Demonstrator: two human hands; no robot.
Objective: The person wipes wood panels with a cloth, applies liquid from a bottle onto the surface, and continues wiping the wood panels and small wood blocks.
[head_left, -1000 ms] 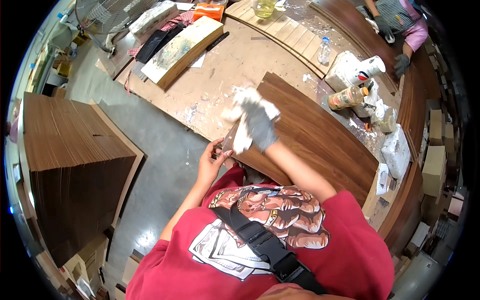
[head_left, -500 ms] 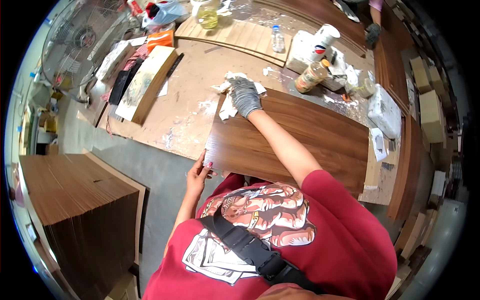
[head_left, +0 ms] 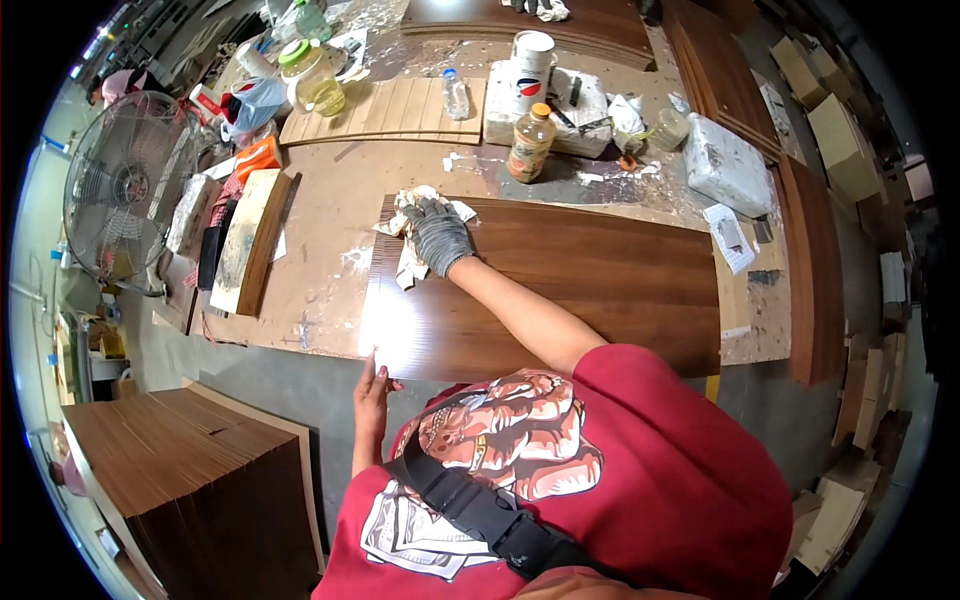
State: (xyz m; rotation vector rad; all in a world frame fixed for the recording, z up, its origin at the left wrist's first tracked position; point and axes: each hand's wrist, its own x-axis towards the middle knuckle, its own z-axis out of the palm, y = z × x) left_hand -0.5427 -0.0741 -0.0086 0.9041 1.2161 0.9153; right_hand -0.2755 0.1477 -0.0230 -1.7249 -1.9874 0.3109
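Observation:
A dark brown wood-grain board (head_left: 600,290) lies flat on the worktable in front of me. My right hand (head_left: 440,240), in a grey knit glove, presses a crumpled off-white cloth (head_left: 413,268) onto the board's far left part. Its fingers bend over the cloth. My bare left hand (head_left: 371,398) is at the board's near left corner, with fingertips at the edge and the other fingers partly hidden. Bright glare covers the board's surface by that corner.
Beyond the board stand a juice bottle (head_left: 531,145), a white cup (head_left: 530,70) and a small clear bottle (head_left: 455,95). A wooden block (head_left: 250,245) and a fan (head_left: 130,185) are at left. Stacked brown panels (head_left: 185,440) stand lower left. Another person's gloved hand (head_left: 520,5) shows at the top.
The view has turned, so the table sits differently in the picture. My right hand and the cloth remain near the board's far left corner, which now shows more. My left hand stays at the near corner.

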